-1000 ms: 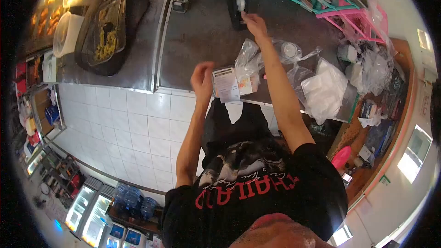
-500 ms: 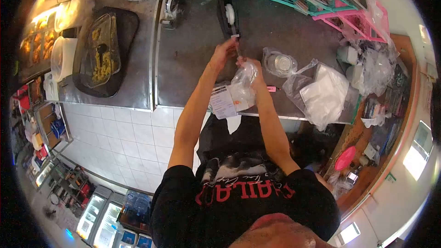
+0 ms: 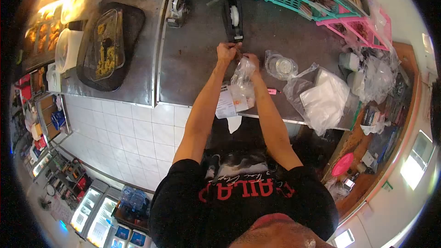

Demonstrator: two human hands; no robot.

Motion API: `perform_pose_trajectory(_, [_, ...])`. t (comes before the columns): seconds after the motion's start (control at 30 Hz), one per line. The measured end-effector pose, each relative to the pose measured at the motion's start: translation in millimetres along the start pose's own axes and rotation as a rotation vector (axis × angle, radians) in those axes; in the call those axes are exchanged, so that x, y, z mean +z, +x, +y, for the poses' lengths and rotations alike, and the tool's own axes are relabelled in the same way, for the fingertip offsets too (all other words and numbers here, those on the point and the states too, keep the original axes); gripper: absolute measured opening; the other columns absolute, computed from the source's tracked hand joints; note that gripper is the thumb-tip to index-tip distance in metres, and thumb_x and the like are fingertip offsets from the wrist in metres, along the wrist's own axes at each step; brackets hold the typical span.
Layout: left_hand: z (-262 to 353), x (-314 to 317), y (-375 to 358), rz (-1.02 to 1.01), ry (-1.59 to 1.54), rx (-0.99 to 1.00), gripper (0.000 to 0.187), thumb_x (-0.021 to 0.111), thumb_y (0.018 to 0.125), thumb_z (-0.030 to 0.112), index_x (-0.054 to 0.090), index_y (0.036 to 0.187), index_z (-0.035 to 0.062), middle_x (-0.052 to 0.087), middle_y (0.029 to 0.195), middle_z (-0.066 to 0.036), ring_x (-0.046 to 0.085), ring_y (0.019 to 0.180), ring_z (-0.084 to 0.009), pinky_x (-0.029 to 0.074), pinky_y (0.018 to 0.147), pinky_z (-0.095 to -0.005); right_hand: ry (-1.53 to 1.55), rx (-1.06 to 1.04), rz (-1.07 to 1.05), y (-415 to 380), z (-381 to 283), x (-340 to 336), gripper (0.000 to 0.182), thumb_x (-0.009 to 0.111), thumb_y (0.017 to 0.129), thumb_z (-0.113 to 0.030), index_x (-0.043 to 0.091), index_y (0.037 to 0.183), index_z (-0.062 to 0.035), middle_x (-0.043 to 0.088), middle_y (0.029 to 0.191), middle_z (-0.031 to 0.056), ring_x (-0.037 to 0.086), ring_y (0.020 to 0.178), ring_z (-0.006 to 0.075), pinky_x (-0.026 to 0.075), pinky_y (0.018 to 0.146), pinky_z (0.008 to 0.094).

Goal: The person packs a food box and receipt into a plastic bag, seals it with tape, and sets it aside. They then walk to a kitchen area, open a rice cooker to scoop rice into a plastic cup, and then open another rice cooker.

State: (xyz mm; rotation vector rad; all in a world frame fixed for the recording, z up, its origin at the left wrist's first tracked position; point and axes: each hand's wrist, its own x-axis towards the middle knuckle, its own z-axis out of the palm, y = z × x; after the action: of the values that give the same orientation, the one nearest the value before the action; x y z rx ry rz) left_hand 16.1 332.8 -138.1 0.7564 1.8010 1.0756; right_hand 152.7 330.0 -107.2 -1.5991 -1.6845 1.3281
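A clear plastic bag [image 3: 243, 74] hangs from my right hand [image 3: 252, 62], whose fingers are wrapped round its gathered neck. Beside it, my left hand [image 3: 226, 52] is closed with its fingertips at the top of the bag's neck; what they pinch is too small to make out. Just beyond both hands stands a black tape dispenser [image 3: 234, 18] with a white roll. A printed paper slip [image 3: 225, 104] lies under the bag near the counter's front edge. The pink marker [image 3: 272, 91] is to the right of my right wrist.
Right of the hands are a clear round container [image 3: 284, 67] and a stack of plastic bags [image 3: 325, 95]. Teal baskets [image 3: 294, 3] and a pink basket [image 3: 363, 30] stand at the back. A black tray [image 3: 133, 32] with yellow food is at left, near a second dispenser [image 3: 178, 9].
My left hand has come down from the tape dispenser's front to the neck of the bag. A strip of tape seen earlier between dispenser and fingers no longer stretches there. The view has shifted slightly.
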Motion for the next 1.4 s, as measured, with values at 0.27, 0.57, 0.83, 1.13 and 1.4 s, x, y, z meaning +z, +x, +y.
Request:
perform_pose_trajectory(0.27, [122.3, -87.4, -88.9, -0.088, -0.559, 0.041, 0.027, 0.066, 0.091, 0.024, 0.071, 0.101, -0.0006, 0.064, 0.078, -0.001, 0.055, 0.068, -0.0088, 0.044, 0.06, -0.0238, -0.408, -0.405, -0.095, -37.5, -188.5, -73.4, 0.02, 0.066, 0.082, -0.025, 0.07, 0.076, -0.0061, 0.065, 0.07, 0.0145, 0.064, 0.068, 0.0344, 0.048, 0.061, 0.043])
perform_pose_trajectory(0.57, [95.3, -167.3, -224.5, 0.319, -0.633, 0.092, 0.024, 0.06, 0.095, 0.019, 0.07, 0.09, -0.0025, 0.057, 0.077, 0.001, 0.047, 0.069, -0.0063, 0.04, 0.059, -0.0228, -0.428, -0.51, -0.27, -184.2, -232.1, 1.2, 0.019, 0.06, 0.086, -0.02, 0.063, 0.082, -0.0022, 0.061, 0.071, 0.0169, 0.061, 0.071, 0.0376, 0.047, 0.066, 0.0471])
perform_pose_trajectory(0.83, [-15.1, -174.4, -321.8, 0.547, -0.911, -0.321, 0.018, 0.056, 0.096, 0.016, 0.062, 0.093, -0.0003, 0.048, 0.073, 0.001, 0.047, 0.066, -0.01, 0.043, 0.059, -0.0255, -0.346, -0.391, -0.546, -272.0, -148.5, 17.8, 0.023, 0.06, 0.082, -0.018, 0.064, 0.068, 0.0005, 0.062, 0.069, 0.0215, 0.063, 0.068, 0.0386, 0.05, 0.065, 0.0469])
perform_pose_trajectory(1.13, [67.9, -165.8, -331.5, -0.077, -0.736, -0.013, 0.025, 0.059, 0.096, 0.021, 0.061, 0.109, 0.0003, 0.062, 0.096, -0.004, 0.058, 0.087, -0.0124, 0.047, 0.077, -0.0275, -0.263, -0.339, -0.831, -235.3, -185.5, -34.5, 0.025, 0.068, 0.081, -0.025, 0.065, 0.076, -0.0003, 0.062, 0.07, 0.0184, 0.06, 0.066, 0.0393, 0.043, 0.06, 0.0473])
perform_pose_trajectory(1.4, [47.1, -184.9, -333.4, -0.523, -0.491, -0.187, 0.018, 0.061, 0.094, 0.017, 0.063, 0.096, -0.0001, 0.063, 0.091, -0.002, 0.054, 0.082, -0.0114, 0.046, 0.077, -0.0287, -0.344, -0.242, -0.922, -223.9, -185.8, -52.8, 0.025, 0.068, 0.081, -0.025, 0.064, 0.076, -0.0006, 0.06, 0.067, 0.0196, 0.06, 0.063, 0.0381, 0.043, 0.059, 0.0454])
